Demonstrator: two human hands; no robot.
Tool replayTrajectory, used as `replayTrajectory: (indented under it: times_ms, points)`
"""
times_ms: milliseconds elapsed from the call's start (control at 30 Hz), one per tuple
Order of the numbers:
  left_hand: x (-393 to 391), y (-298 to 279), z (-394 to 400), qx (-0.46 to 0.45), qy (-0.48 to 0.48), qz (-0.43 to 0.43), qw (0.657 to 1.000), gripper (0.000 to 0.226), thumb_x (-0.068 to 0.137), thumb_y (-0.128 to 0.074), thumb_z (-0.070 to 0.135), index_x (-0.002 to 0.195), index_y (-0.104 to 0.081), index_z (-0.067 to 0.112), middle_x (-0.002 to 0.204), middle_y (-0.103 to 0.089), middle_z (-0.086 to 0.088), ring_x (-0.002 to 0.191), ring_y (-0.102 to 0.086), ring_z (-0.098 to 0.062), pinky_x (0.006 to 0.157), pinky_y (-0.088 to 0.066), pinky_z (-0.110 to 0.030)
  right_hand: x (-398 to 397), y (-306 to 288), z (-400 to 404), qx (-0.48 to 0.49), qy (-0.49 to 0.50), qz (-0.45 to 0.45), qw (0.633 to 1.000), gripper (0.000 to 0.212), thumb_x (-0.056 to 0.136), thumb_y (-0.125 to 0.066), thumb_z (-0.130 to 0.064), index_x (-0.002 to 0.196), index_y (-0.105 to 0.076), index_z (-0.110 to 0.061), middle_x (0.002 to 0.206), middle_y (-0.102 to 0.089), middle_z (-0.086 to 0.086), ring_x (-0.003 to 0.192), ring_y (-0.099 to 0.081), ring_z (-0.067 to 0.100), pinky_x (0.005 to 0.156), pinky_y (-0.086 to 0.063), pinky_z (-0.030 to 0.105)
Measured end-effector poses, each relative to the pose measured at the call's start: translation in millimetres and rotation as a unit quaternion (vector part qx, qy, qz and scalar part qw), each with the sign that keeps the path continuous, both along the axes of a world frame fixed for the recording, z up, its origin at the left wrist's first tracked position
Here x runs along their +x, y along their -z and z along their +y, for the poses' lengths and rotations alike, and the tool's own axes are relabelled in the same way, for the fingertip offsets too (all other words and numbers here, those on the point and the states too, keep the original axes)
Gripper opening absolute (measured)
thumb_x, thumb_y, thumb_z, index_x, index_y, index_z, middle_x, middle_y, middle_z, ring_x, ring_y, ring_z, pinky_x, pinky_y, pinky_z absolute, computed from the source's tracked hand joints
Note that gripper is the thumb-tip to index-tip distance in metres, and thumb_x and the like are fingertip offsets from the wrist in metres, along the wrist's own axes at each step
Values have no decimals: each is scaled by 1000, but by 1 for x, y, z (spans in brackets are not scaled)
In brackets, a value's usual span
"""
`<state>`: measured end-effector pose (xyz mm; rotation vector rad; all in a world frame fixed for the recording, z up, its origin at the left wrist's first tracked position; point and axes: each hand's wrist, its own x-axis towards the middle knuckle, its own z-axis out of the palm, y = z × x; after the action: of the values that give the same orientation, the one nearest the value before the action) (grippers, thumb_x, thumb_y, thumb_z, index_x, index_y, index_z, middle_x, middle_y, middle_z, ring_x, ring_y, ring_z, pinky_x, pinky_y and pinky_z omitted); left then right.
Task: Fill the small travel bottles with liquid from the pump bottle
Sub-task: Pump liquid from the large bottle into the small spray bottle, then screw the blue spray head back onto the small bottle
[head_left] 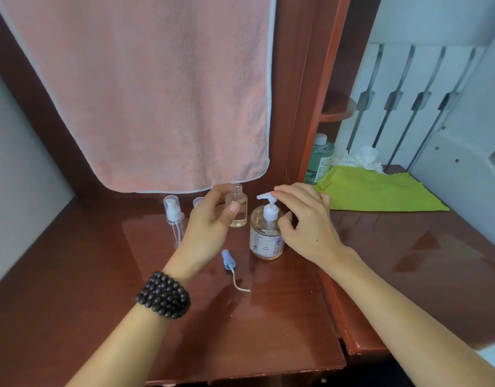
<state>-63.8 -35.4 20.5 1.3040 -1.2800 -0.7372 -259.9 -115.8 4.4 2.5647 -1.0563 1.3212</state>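
A: Two bottles matter most. Open travel bottle [236, 205] stands upright, cap off, some clear liquid in the bottom, just left of the pump bottle [267, 234], centre of the wooden desk [268, 317].

B: Grip on them?

A: From my feed, left hand [210, 219] has thumb and fingers curled round the travel bottle. Right hand [302, 216] has fingertips pressing the pump head [265, 196], thumb curled near the pump collar. Nozzle points left, toward the open neck.

B: Other bottles?

A: One capped pump-top travel bottle [174, 219] farther left, upright. Another one [198, 202] behind the left hand, mostly hidden. Blue spray cap [228, 260] with its tube lies on the desk, near side of the pump bottle.

B: Surroundings?

A: Pink towel [156, 93] hangs behind. Green cloth [380, 194] far right, green bottle [320, 159] beside it. Dark bead bracelet [163, 294] on the left wrist.
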Motion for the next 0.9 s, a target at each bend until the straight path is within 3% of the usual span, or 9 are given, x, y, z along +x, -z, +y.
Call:
replayTrajectory:
  times_ms: [100, 200, 300, 367, 467, 533, 633, 900]
  points:
    - [13, -10, 16, -24, 11, 11, 1000, 24, 103, -52, 6, 120, -57, 24, 111, -71, -2, 81, -68, -3, 54, -50, -13, 8, -7, 16, 8, -29, -53, 998, 35, 78, -52, -5, 105, -74, -11, 108, -69, -4, 100, -58, 17, 88, -44, 33]
    - [24, -15, 30, -24, 20, 12, 999, 24, 100, -56, 17, 120, -58, 28, 113, -71, -6, 85, -68, -14, 59, -57, -40, 28, -5, 40, 58, -62, -69, 994, 26, 80, -54, -7, 96, -74, -10, 96, -68, -2, 87, -59, 16, 84, -47, 23]
    - [36, -15, 40, -19, 26, 11, 999, 25, 102, -52, 0, 126, -55, 7, 120, -65, -28, 89, -66, -21, 55, -50, -14, 46, 6, 59, 138, -57, -47, 988, 18, 80, -61, -12, 91, -74, -16, 81, -63, -7, 71, -54, 5, 73, -47, 22]
    - [48, -12, 46, -18, 22, 13, 1000, 26, 101, -52, -2, 125, -56, 7, 118, -67, -27, 94, -70, -27, 62, -51, -16, 55, 13, 66, 197, -40, 23, 979, 12, 85, -64, -17, 92, -74, -18, 73, -59, -12, 66, -53, 3, 68, -49, 26]
    - [66, -7, 57, -19, 4, 19, 1000, 24, 98, -60, 12, 120, -62, 21, 112, -71, -16, 98, -71, -37, 73, -55, -57, 68, 23, 67, 255, -19, 104, 961, 16, 93, -62, -28, 98, -72, -17, 74, -63, -6, 71, -58, 9, 70, -54, 34]
    - [74, -5, 63, -15, -11, 35, 999, 27, 92, -60, 19, 120, -62, 21, 113, -71, -17, 104, -68, -44, 81, -50, -72, 77, 27, 64, 276, 1, 123, 953, 20, 95, -60, -32, 90, -70, -15, 69, -64, -2, 69, -60, 12, 64, -50, 33]
    - [80, 0, 69, -10, -21, 33, 999, 34, 90, -60, 22, 124, -61, 16, 119, -70, -17, 107, -71, -33, 89, -53, -68, 89, 35, 61, 297, 32, 159, 941, 29, 96, -60, -37, 81, -65, -12, 67, -61, 1, 65, -58, 17, 53, -39, 27]
    - [85, 14, 71, -3, -2, 29, 1000, 33, 91, -60, 22, 124, -61, 18, 116, -73, -10, 109, -71, -27, 95, -55, -58, 109, 48, 55, 336, 81, 217, 913, 30, 92, -68, -37, 80, -53, -14, 83, -54, 5, 76, -54, 24, 63, -39, 31]
